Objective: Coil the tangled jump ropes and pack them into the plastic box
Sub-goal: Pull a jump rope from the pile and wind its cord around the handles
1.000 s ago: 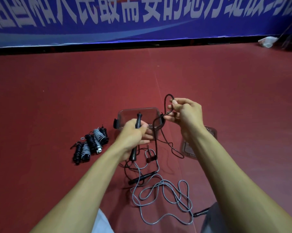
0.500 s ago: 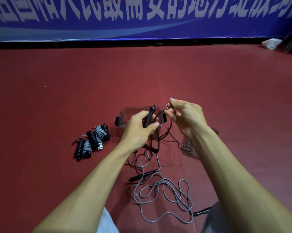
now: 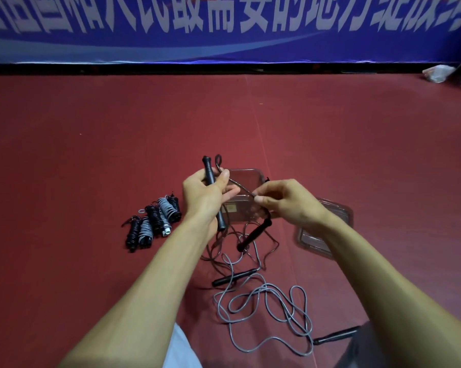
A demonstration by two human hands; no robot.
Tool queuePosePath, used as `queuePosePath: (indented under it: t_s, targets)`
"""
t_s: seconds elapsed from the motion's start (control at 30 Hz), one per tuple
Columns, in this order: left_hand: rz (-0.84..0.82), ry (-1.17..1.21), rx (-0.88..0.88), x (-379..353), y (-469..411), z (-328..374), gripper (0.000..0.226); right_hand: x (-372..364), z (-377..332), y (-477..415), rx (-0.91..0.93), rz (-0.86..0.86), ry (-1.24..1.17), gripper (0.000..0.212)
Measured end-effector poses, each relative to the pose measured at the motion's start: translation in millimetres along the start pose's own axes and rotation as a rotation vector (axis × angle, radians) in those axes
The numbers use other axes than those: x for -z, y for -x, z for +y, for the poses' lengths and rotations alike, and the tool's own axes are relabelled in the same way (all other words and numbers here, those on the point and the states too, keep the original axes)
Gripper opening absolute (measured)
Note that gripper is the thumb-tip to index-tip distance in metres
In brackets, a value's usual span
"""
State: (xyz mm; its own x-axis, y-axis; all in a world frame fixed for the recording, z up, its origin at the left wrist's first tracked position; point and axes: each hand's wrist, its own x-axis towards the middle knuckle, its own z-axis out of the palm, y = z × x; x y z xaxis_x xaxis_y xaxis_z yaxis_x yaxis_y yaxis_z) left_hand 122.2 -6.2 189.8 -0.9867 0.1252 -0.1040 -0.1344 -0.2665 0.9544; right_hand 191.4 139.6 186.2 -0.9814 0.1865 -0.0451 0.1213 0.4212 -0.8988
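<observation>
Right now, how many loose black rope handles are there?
4 handles: one in the left hand, one dangling below the right hand, two on the floor. Bundles may hide more.

The blue banner [image 3: 224, 35] along the far wall carries one row of large white Chinese characters, their tops cropped by the frame edge. Legible portion: 人民最需要的地方绽放. A small brownish sticker [image 3: 233, 208] shows through the plastic box [image 3: 246, 172]; its print is unreadable.

Sports hall: red court floor [image 3: 330, 134], blue banner [image 3: 224, 27].
</observation>
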Motion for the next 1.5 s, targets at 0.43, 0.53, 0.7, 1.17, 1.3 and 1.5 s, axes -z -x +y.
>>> queuePosePath:
  t_s: [0.43,0.53,0.7,1.17,1.3,1.5]
  targets:
    - [-0.166,-0.654,-0.275,9.3,-4.4,-14.0,0.022,1.1,7.5,-3.0,-0.272,0.219,-0.084,0.019]
    - [-0.262,-0.858,-0.363,8.2,-1.7,-15.5,0.024,2.4,12.0,-2.0,-0.376,0.242,-0.163,0.021]
    - [-0.441,-0.977,-0.351,7.8,4.9,-17.3,0.024,6.9,-0.7,-0.4,-0.371,0.307,-0.408,0.018]
    - [-0.750,-1.171,-0.390,13.4,8.9,-19.1,0.028,7.1,-0.4,-1.2,-0.342,0.414,-0.320,0.021]
    - [-0.734,-1.211,-0.474,14.6,7.6,-9.9,0.031,2.1,2.2,-1.4,-0.091,0.527,0.073,0.008]
    - [-0.774,-1.348,-0.509,12.9,13.3,-1.5,0.020,-2.6,3.0,-8.4,-0.170,0.214,-0.014,0.062]
